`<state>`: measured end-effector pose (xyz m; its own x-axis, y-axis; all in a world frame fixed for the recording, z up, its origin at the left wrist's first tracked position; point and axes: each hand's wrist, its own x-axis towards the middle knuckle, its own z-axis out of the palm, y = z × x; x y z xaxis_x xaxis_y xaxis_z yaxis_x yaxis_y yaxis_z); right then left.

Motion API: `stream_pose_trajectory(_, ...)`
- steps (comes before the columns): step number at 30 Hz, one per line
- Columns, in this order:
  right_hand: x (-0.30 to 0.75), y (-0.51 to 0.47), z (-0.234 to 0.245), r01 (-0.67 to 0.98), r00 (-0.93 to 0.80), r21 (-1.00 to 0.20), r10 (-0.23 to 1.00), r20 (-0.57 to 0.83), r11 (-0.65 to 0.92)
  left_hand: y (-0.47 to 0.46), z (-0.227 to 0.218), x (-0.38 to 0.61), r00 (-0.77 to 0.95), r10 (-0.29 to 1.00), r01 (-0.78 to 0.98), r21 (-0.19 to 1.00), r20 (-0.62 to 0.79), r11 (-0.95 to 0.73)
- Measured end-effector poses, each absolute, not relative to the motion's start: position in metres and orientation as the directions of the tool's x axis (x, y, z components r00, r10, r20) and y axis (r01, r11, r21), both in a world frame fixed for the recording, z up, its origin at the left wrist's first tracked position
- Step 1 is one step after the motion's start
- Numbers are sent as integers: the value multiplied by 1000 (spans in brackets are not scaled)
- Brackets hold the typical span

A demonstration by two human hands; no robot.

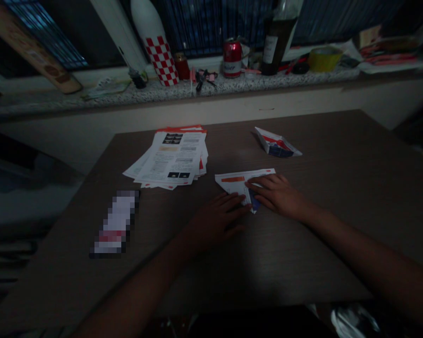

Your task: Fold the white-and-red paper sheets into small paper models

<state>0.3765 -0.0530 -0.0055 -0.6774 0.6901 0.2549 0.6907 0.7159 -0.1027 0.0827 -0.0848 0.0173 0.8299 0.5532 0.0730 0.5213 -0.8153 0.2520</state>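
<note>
A printed sheet of paper [234, 187], folded into a downward-pointing triangle with a band along its far edge, lies flat on the table. My left hand [223, 213] rests at its lower left side, fingers stretched out and touching the paper near the tip. Across the right part of the sheet lies my right hand [275, 192], its fingers extended flat over the print and hiding that corner. Beyond the right hand sits a folded paper boat [278, 143] with red and blue print. Neither hand grips anything.
A fanned stack of printed sheets [174, 159] lies at the back left of the table [303, 272]. Nearer, a phone [115, 223] with a blurred screen lies flat. On the stone windowsill stand a red can [231, 58], a dark bottle [272, 47] and a yellow tape roll [325, 59].
</note>
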Motion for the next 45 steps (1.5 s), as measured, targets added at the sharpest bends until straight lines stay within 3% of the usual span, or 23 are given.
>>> stream_pose_trajectory(9, 375, -55, -2, 702, -666, -110, 703, 250, 704, -89, 18, 85, 818, 573, 546, 249, 47, -800)
stream_pose_trajectory(19, 374, -57, -5, 693, -685, -50, 678, 266, 720, -92, 15, 89, 822, 557, 521, 232, 123, -821)
stream_pose_trajectory(32, 375, -54, -8, 641, -683, -214, 674, 280, 738, -94, 19, 90, 837, 539, 509, 231, 92, -829)
stream_pose_trajectory(41, 372, -56, -9, 637, -692, -159, 650, 315, 755, -96, 20, 93, 856, 512, 472, 290, 76, -832)
stream_pose_trajectory(45, 371, -57, -10, 630, -693, -197, 658, 295, 751, -97, 23, 95, 848, 525, 481, 313, 69, -819)
